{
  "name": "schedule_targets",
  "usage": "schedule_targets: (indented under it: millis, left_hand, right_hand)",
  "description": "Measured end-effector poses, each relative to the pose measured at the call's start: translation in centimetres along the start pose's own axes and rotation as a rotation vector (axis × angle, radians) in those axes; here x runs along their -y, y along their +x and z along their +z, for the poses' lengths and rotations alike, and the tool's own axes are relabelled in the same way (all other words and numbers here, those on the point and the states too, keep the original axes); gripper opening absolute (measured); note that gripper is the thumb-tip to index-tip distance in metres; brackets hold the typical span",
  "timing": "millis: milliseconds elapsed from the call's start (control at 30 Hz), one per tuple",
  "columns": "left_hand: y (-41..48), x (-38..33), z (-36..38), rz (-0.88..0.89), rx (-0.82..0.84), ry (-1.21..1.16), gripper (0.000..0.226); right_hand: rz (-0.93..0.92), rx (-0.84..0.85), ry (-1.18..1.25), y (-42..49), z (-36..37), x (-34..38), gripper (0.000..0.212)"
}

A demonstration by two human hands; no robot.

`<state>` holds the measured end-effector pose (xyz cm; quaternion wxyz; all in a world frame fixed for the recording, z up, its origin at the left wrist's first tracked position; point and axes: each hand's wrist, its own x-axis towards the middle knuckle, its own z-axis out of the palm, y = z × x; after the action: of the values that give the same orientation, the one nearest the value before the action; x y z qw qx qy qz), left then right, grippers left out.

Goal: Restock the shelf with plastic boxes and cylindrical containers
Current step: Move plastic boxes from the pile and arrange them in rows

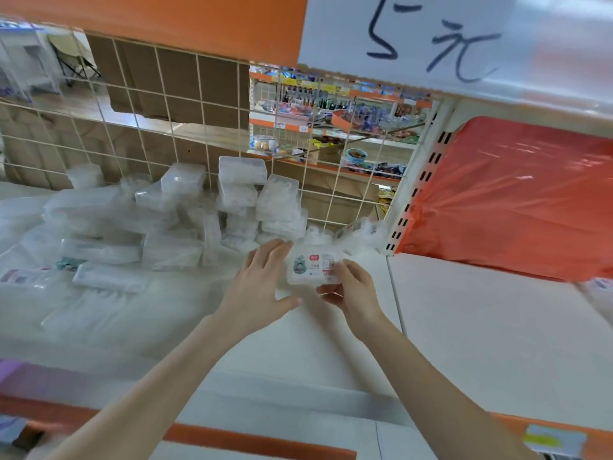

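Clear-plastic box pile (166, 220) at left on white shelf (464, 327), blurred; round containers not distinguishable. Left hand (262, 280): fingers straight and spread, tips touching left edge of labelled box (313, 265). Box lies between hands, long axis left-right, just right of pile. Right hand (351, 290): pinches box's lower right corner. Box underside hidden; resting or lifted, cannot tell. Orange bag (514, 194) far right.

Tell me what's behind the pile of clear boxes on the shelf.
A white wire grid stands behind the pile, with brown cardboard beyond it. The boxes hide the grid's foot.
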<state>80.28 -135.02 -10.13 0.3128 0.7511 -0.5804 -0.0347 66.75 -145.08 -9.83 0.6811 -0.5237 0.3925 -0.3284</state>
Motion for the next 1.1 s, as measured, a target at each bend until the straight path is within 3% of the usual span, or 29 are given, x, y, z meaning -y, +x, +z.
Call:
schedule_targets:
  millis: [333, 400, 467, 567, 700, 900, 1100]
  left_hand:
    - [-0.9, -0.2, -0.1, 0.034, -0.025, -0.046, 0.079]
    - [-1.3, 0.0, -0.3, 0.029, -0.017, -0.038, 0.079]
    - [-1.7, 0.3, -0.4, 0.018, 0.002, -0.024, 0.079]
    - [-2.2, 0.7, -0.5, -0.003, 0.029, -0.049, 0.081]
    - [-3.2, 1.5, -0.4, -0.082, 0.002, -0.167, 0.081]
    - [-3.8, 4.0, -0.4, -0.237, -0.009, 0.077, 0.087]
    - [-3.3, 4.8, 0.0, -0.392, 0.063, 0.065, 0.083]
  right_hand:
    - [0.036, 0.124, -0.153, -1.5, -0.7, 0.5, 0.015]
    - [-0.116, 0.16, -0.355, -1.6, -1.0, 0.7, 0.037]
    - [-0.371, 0.291, -0.706, -1.8, -1.3, 1.0, 0.06]
    - [-0.537, 0.5, -1.107, -1.9, -1.2, 1.2, 0.071]
    - [-0.602, 0.407, -1.214, -1.9, -0.9, 0.6, 0.063]
    - [-0.427, 0.214, -1.235, -2.2, -3.1, -1.7, 0.056]
    - [-0.351, 0.105, -1.227, -3.4, -5.1, -3.1, 0.052]
